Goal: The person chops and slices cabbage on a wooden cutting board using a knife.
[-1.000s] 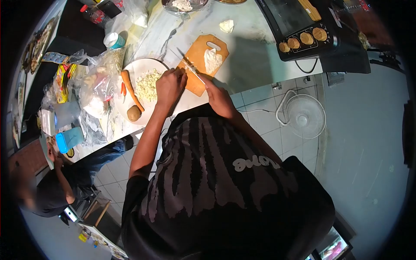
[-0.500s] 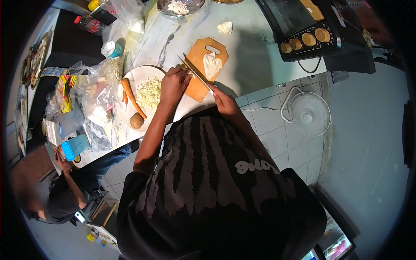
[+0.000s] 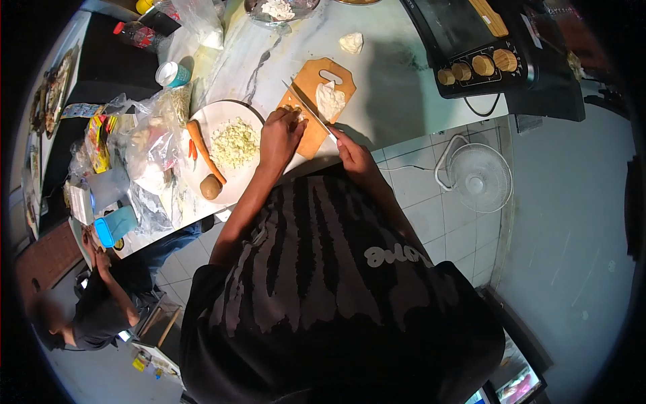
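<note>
My right hand (image 3: 354, 153) is closed around the handle of a knife (image 3: 311, 109), whose blade lies slantwise over the wooden cutting board (image 3: 311, 143). My left hand (image 3: 280, 138) rests at the board's left side, its fingers curled down on a small white piece of food (image 3: 300, 116) beside the blade. The fingers partly hide that piece, and its kind is unclear. Right of the blade lies a larger pale, soft-looking lump (image 3: 330, 99). Left of my left hand, a round white plate (image 3: 232, 186) holds chopped pale vegetable bits (image 3: 234, 143), a carrot (image 3: 202, 149), red chillies (image 3: 192, 149) and a brown round item (image 3: 211, 187).
Another pale lump (image 3: 350, 43) lies on the marble-look table (image 3: 377, 87). A black electric griddle (image 3: 471, 47) stands at the back right. Plastic bags (image 3: 149, 153) and a blue-lidded container (image 3: 105, 232) crowd the left. A person (image 3: 101, 303) sits lower left; a fan (image 3: 478, 176) stands right.
My left hand has shifted slightly right, further over the board. The knife has moved a little to the right with my right hand. The seated person's head and arms have shifted.
</note>
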A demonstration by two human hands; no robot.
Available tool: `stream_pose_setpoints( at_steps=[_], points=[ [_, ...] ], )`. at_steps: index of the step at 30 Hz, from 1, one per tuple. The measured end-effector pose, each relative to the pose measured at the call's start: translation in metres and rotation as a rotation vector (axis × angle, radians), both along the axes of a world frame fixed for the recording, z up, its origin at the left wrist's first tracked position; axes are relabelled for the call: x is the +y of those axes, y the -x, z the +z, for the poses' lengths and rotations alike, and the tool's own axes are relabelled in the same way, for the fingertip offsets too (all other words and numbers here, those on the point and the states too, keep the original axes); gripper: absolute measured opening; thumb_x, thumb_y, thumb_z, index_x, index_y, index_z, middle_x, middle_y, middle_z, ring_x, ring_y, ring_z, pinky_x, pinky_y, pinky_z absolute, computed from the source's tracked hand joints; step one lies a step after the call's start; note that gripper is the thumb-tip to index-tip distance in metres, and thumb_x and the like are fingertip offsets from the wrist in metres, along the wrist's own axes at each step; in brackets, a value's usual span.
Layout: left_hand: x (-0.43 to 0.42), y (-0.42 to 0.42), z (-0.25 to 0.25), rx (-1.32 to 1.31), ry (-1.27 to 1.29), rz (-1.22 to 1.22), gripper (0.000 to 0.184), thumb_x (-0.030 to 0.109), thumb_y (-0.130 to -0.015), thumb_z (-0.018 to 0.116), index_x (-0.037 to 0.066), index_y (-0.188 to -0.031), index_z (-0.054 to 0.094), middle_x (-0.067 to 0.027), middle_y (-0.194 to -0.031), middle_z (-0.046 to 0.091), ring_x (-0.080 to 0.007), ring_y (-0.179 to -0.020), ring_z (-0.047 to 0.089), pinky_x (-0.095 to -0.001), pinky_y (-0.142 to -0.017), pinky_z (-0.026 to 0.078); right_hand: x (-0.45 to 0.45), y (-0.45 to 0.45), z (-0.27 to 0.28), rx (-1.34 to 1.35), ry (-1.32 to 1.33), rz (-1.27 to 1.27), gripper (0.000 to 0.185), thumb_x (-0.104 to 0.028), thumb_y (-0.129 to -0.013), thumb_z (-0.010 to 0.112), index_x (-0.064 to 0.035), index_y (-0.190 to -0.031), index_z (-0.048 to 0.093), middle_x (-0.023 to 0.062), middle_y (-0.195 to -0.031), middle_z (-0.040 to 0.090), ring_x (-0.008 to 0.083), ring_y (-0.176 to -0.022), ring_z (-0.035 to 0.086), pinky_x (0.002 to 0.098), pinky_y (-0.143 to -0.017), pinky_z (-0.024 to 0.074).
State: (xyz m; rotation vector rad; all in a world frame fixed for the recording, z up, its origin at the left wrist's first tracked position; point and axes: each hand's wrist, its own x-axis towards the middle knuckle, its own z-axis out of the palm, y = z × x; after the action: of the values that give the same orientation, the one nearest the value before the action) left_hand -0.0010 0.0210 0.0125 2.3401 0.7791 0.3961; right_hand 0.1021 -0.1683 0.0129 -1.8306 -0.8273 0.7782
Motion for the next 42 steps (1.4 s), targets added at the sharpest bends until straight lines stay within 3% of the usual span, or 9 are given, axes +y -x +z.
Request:
stream_pose_setpoints(
  at_steps=[9,11,12,15,17,27,36,38,42],
  points=[
    [0.0,0.001,0.008,0.006,0.064,0.053,0.027,0.016,-0.086,0.076,0.001,-0.108,0.074,-0.0162,-0.094,0.069,-0.0352,-0.083,0.068,-0.0397,-0.074,0.054,-0.006,-0.007,-0.008,0.112,0.112,0.101,0.04,-0.025,-0.108,0.041,-0.0115,-0.143,0.052,0.0225,-0.125,0.064,0.0387,-0.115,0.064,0.0394,-0.095,0.0506],
    [0.0,0.0,0.014,0.043,0.031,0.085,0.026,0.015,-0.086,0.077,0.003,-0.109,0.075,-0.0147,-0.092,0.069,-0.0334,-0.08,0.068,-0.0388,-0.071,0.054,-0.008,-0.01,-0.014,0.162,0.133,0.099,0.044,-0.027,-0.109,0.04,-0.0066,-0.147,0.049,0.0109,-0.091,0.063,0.0156,-0.08,0.059,0.0303,-0.08,0.0483],
    [0.001,0.0,0.01,0.042,0.032,0.086,0.026,0.015,-0.086,0.077,0.003,-0.109,0.075,-0.0147,-0.092,0.069,-0.0334,-0.08,0.068,-0.0388,-0.071,0.054,-0.009,-0.01,-0.017,0.161,0.134,0.1,0.044,-0.027,-0.109,0.04,-0.0066,-0.147,0.049,0.0109,-0.091,0.063,0.0156,-0.08,0.059,0.0303,-0.08,0.0483],
    [0.002,0.002,-0.003,-0.112,0.064,0.076,0.023,0.013,-0.086,0.075,0.0,-0.106,0.075,-0.015,-0.085,0.065,-0.0326,-0.072,0.064,-0.0408,-0.067,0.052,-0.01,-0.011,-0.015,-0.062,-0.042,0.116,0.043,-0.026,-0.109,0.039,-0.0067,-0.146,0.05,0.0167,-0.105,0.068,0.0241,-0.091,0.066,0.033,-0.086,0.0494],
    [0.001,0.002,-0.004,-0.105,0.048,0.084,0.022,0.013,-0.087,0.075,0.0,-0.104,0.076,-0.0157,-0.09,0.068,-0.0329,-0.074,0.066,-0.0395,-0.067,0.053,-0.009,-0.01,0.004,0.036,0.1,0.149,0.04,-0.021,-0.107,0.04,-0.0114,-0.143,0.052,0.0204,-0.13,0.063,0.0388,-0.121,0.06,0.0406,-0.101,0.0485],
    [0.0,-0.002,-0.008,-0.156,0.153,0.175,0.014,0.01,-0.086,0.077,0.001,-0.097,0.078,-0.0153,-0.084,0.071,-0.0311,-0.07,0.069,-0.0364,-0.066,0.054,-0.009,-0.007,-0.012,-0.096,0.086,0.146,0.04,-0.019,-0.106,0.04,-0.0111,-0.143,0.052,0.0195,-0.131,0.063,0.0396,-0.12,0.059,0.0441,-0.102,0.0486],
    [0.003,-0.005,-0.003,-0.053,0.231,0.247,0.017,0.018,-0.085,0.081,0.004,-0.094,0.079,-0.0129,-0.084,0.075,-0.0224,-0.067,0.069,-0.0321,-0.063,0.051,-0.003,-0.03,-0.011,0.101,0.194,0.213,0.038,-0.016,-0.104,0.043,-0.0009,-0.137,0.055,0.0258,-0.121,0.066,0.0389,-0.113,0.065,0.0414,-0.095,0.0504],
    [0.004,-0.003,-0.005,-0.063,0.201,0.211,0.018,0.019,-0.085,0.081,0.003,-0.092,0.078,-0.0136,-0.082,0.074,-0.0226,-0.066,0.069,-0.0321,-0.062,0.051,-0.003,-0.032,-0.024,-0.012,0.072,0.229,0.039,-0.019,-0.107,0.043,-0.004,-0.142,0.052,0.0239,-0.115,0.068,0.0327,-0.104,0.068,0.0361,-0.092,0.0497],
    [-0.002,-0.003,-0.006,-0.112,0.186,0.231,0.016,0.016,-0.086,0.078,0.001,-0.093,0.077,-0.0153,-0.082,0.07,-0.0307,-0.065,0.067,-0.0366,-0.061,0.05,0.004,-0.013,-0.009,-0.212,0.126,0.197,0.04,-0.013,-0.103,0.043,-0.0081,-0.142,0.052,0.0295,-0.113,0.065,0.0428,-0.104,0.065,0.044,-0.088,0.0524]
  ],
)
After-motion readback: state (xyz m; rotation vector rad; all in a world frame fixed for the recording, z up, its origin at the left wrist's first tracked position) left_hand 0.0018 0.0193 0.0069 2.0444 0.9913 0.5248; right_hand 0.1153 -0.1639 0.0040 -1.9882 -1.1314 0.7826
